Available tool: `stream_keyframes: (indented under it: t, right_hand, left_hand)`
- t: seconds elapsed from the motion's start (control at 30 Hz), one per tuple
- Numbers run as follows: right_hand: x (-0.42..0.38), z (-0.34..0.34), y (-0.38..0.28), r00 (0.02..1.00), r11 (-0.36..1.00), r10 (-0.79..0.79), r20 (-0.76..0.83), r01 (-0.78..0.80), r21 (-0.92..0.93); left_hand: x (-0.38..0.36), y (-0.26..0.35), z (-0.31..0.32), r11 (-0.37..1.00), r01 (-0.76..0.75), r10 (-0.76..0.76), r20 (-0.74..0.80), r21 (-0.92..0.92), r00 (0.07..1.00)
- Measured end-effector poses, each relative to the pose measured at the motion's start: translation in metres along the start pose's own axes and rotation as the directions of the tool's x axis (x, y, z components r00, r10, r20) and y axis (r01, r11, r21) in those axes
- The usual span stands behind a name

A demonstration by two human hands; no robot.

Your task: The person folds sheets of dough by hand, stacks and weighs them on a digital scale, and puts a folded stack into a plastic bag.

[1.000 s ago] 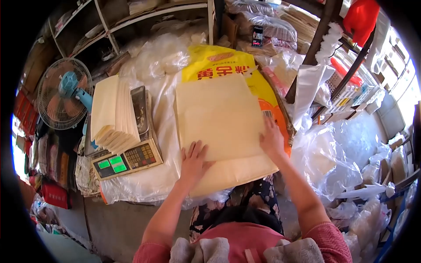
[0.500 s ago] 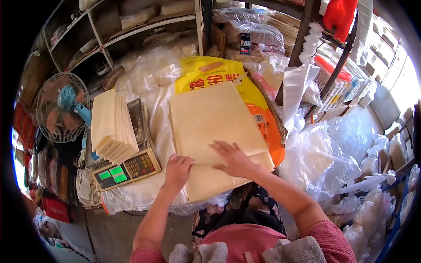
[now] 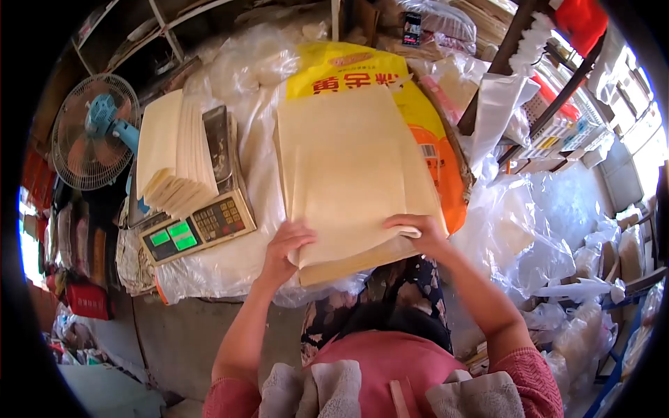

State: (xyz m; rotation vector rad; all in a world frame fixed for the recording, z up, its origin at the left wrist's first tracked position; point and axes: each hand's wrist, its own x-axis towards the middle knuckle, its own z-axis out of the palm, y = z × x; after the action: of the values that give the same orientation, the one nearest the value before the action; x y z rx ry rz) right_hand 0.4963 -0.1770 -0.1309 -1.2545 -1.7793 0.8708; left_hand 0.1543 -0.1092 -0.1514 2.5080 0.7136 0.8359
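Observation:
A large cream-coloured sheet (image 3: 348,167) lies over a stack of similar sheets (image 3: 348,268) in front of me. At its near left corner my left hand (image 3: 287,245) is closed on the edge, thumb below. My right hand (image 3: 421,235) grips the near right corner, where the sheet curls into a small roll at the fingers. The near edge between my hands is raised a little over the stack. To the left, a folded bundle of cream sheets (image 3: 174,153) rests on a digital scale (image 3: 202,226) with green displays.
A yellow and orange printed sack (image 3: 442,164) lies under the stack, on plastic sheeting (image 3: 254,174). A fan (image 3: 97,129) stands at the left. Loose clear plastic (image 3: 512,244) hangs at the right, near a dark rack post (image 3: 498,76). Shelving (image 3: 164,28) is behind.
My right hand has gone from lying spread on the sheet to gripping its near right corner. The near edge has come toward me, covering more of the stack. The view has tilted down.

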Motion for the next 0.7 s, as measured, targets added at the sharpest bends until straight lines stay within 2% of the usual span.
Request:
stream_keyframes:
  t: [0.03,0.07,0.1,0.13,0.17,0.23,0.27,0.3,0.37,0.4,0.47,0.5,0.6,0.63,0.7]
  right_hand:
    - [-0.001,-0.001,0.006,0.996,0.997,0.074,-0.058,-0.073,0.025]
    - [0.001,-0.003,0.011,0.977,0.975,0.197,-0.076,-0.188,0.116]
    - [0.004,-0.005,0.013,0.944,0.932,0.32,-0.083,-0.298,0.207]
    - [0.008,-0.007,0.013,0.895,0.868,0.439,-0.08,-0.4,0.295]
    - [0.013,-0.008,0.011,0.877,0.88,0.468,-0.11,-0.451,0.151]
    - [0.026,-0.01,-0.005,0.843,0.835,0.505,-0.186,-0.532,-0.142]
    - [0.032,-0.01,-0.009,0.827,0.778,0.513,-0.231,-0.561,-0.283]
    - [0.035,-0.011,-0.009,0.815,0.763,0.538,-0.215,-0.579,-0.286]
    - [0.042,-0.012,-0.005,0.789,0.733,0.585,-0.189,-0.614,-0.292]
    - [0.04,-0.007,-0.004,0.835,0.764,0.486,-0.259,-0.55,-0.338]
    - [0.039,0.001,-0.006,0.89,0.793,0.247,-0.382,-0.412,-0.448]
    - [0.045,-0.004,-0.017,0.932,0.802,0.238,-0.274,-0.347,-0.485]
    - [0.049,-0.005,-0.028,0.999,0.747,0.033,0.015,-0.015,-0.665]
    - [0.048,-0.005,-0.024,0.978,0.737,0.168,0.122,-0.042,-0.675]
    - [0.049,-0.012,-0.016,0.971,0.691,0.121,0.204,0.065,-0.72]
  left_hand:
    - [0.005,0.01,0.004,0.964,0.174,-0.189,-0.059,-0.2,0.98]
    - [0.015,0.021,0.005,0.873,0.382,-0.426,-0.095,-0.302,0.9]
    - [0.027,0.034,0.002,0.727,0.552,-0.637,-0.103,-0.408,0.764]
    - [0.035,0.039,-0.002,0.538,0.673,-0.808,-0.082,-0.508,0.583]
    - [0.039,0.027,0.001,0.484,0.583,-0.782,-0.024,-0.653,0.623]
    - [0.051,0.027,0.009,0.672,0.684,-0.739,-0.195,-0.285,0.645]
    - [0.055,0.026,0.014,0.708,0.702,-0.692,-0.269,-0.075,0.67]
    - [0.055,0.019,0.02,0.809,0.569,-0.505,-0.322,0.148,0.801]
    - [0.05,0.015,0.03,0.848,0.41,-0.377,-0.161,0.337,0.912]
    - [0.052,0.019,0.031,0.853,0.312,-0.312,-0.069,0.418,0.948]
    - [0.055,0.022,0.031,0.833,0.264,-0.284,-0.035,0.486,0.958]
    - [0.056,0.02,0.029,0.833,0.25,-0.281,-0.011,0.495,0.96]
    - [0.058,0.009,0.026,0.848,0.184,-0.222,0.018,0.498,0.975]
    - [0.057,0.001,0.025,0.848,0.152,-0.193,0.028,0.507,0.981]
    - [0.052,-0.017,0.019,0.881,0.125,-0.154,0.027,0.456,0.988]
